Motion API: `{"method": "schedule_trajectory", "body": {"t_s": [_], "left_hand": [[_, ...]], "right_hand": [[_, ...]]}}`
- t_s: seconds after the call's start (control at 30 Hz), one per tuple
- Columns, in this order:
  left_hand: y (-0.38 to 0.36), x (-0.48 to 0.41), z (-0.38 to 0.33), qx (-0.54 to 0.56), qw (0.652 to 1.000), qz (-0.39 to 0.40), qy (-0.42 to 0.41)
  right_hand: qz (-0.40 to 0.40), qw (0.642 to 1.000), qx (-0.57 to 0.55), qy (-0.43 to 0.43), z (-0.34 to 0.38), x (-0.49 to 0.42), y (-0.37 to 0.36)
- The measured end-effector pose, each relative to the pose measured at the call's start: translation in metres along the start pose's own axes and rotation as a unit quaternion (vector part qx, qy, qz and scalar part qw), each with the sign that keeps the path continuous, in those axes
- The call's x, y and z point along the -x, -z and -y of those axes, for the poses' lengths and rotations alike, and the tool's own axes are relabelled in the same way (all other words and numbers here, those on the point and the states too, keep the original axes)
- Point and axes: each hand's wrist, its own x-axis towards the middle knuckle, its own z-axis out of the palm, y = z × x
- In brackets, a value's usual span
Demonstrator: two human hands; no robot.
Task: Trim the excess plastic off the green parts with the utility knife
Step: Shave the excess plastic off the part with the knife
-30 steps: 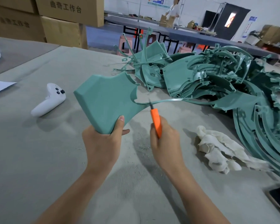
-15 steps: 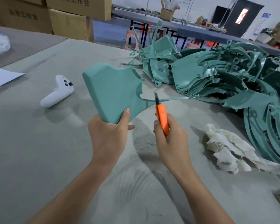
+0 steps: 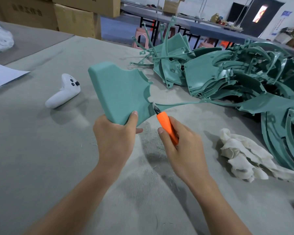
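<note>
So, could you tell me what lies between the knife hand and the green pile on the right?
A crumpled white cloth, between the right hand and the pile of green parts; the head view shows it.

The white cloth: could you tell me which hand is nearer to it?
Right. The right hand, gripping the utility knife, is left of the cloth; the left hand, holding the green part, lies farther left.

We see right hand point(image 3: 182, 150) slide utility knife point(image 3: 166, 126) in toward green part point(image 3: 119, 92); blade tip now touches its curved edge where thin strip point(image 3: 178, 103) joins.
</note>
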Motion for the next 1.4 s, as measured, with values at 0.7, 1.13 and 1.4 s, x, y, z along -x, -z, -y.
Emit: {"method": "schedule_trajectory", "body": {"t_s": [0.7,1.13,1.4], "left_hand": [[-0.002,0.002,0.004,-0.089,0.995,-0.005,-0.055],[-0.002,0.005,0.007,-0.117,0.988,-0.007,-0.103],[-0.001,0.006,0.001,-0.053,0.996,-0.02,-0.074]], "right_hand": [[0.0,1.0,0.004,-0.016,0.001,0.0,0.002],[-0.023,0.999,0.004,-0.049,-0.008,-0.008,0.001],[-0.114,0.991,-0.055,-0.032,-0.014,-0.007,0.012]]}}
